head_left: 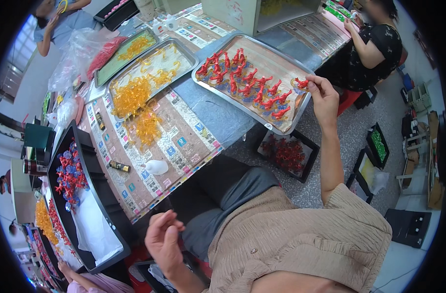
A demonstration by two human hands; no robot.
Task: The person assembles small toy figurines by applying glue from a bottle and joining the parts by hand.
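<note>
The right hand [324, 100] is pinching a small red figure [300, 84] between thumb and fingertips at the near right end of a metal tray [272, 61], with a yellow ring showing just beside the figure (whether the two are joined, or the figure is lifted off the liner, I cannot tell). The left hand [165, 239] is hovering well below and left of that grip, its fingers loosely curling; whether anything small is hiding between them, I cannot tell. Just left of the grip, red figures [247, 89] are lying in rough rows over clear blue and yellow parts, so a good share of this tray seems to be done, while bare liner is showing between the rows and the grip. Farther left, plenty is apparently remaining: a second tray [169, 54] is carrying a large pile of yellow rings [130, 95], and more loose rings [145, 129] are spilling onto the table. Below the grip, a black crate [307, 168] is holding more red pieces [285, 152]; whether those are finished or waiting is not showing. Far left, red-and-blue pieces [70, 176] are sitting in another black bin [103, 205].
</note>
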